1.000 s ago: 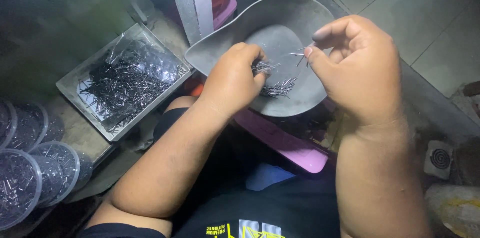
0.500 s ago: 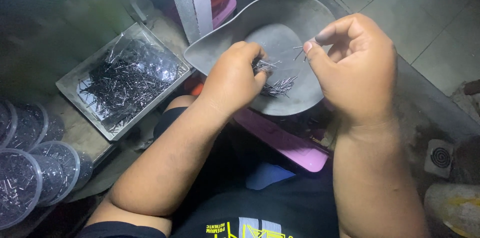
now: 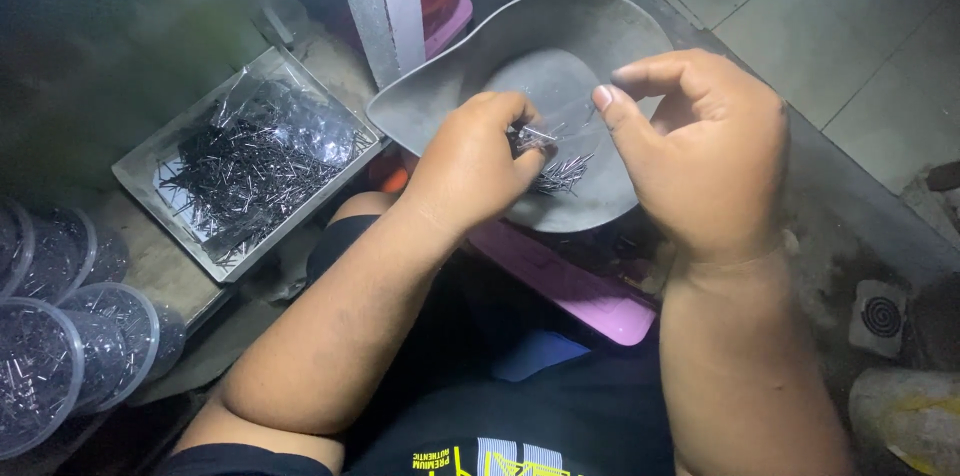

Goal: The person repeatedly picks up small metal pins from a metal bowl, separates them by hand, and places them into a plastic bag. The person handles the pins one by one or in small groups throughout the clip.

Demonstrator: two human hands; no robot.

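My left hand [image 3: 470, 161] is closed around a small bundle of thin metal pins [image 3: 532, 138] over a grey scoop-shaped pan [image 3: 450, 101]. A loose heap of the same pins [image 3: 562, 174] lies on the pan just below the bundle. My right hand [image 3: 700, 151] hovers over the pan to the right, thumb and forefinger pinched close together near the bundle; whether a pin sits between them is not clear.
A rectangular tray [image 3: 140, 171] lined with clear plastic and full of dark pins stands at left. Several round clear tubs [image 3: 60, 361] of pins stack at bottom left. A pink board [image 3: 570, 286] lies under the pan. A floor drain [image 3: 882, 316] is at right.
My right hand has drawn back slightly from the bundle and its fingers have curled closer. My left hand keeps its grip on the pins.
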